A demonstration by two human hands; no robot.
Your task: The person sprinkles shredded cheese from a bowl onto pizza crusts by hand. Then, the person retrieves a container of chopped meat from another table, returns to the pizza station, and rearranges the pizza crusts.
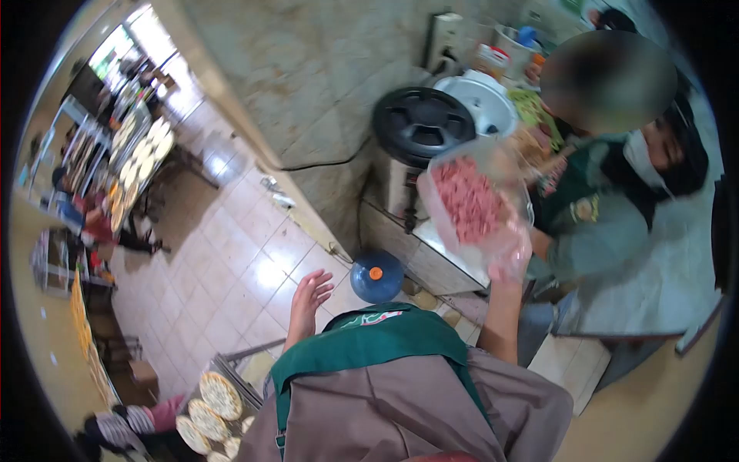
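Observation:
My right hand (512, 258), in a clear plastic glove, grips the near edge of a translucent plastic container (443, 241). Inside it lie many chopped pink pieces (466, 199) that look like sausage or ham. The container is held up in front of a co-worker in a green apron (568, 189). Whether the co-worker also touches it, I cannot tell. My left hand (310, 296) is bare and holds nothing, its fingers apart, over the tiled floor and left of a blue water jug with an orange cap (376, 273).
A black-lidded appliance (423, 123) and a white lid or bowl (481, 104) stand by the wall. Round flatbreads (219, 396) lie on a tray at lower left. Farther off, people stand around a long table with more flatbreads (146, 158). A grey table (623, 296) is at right.

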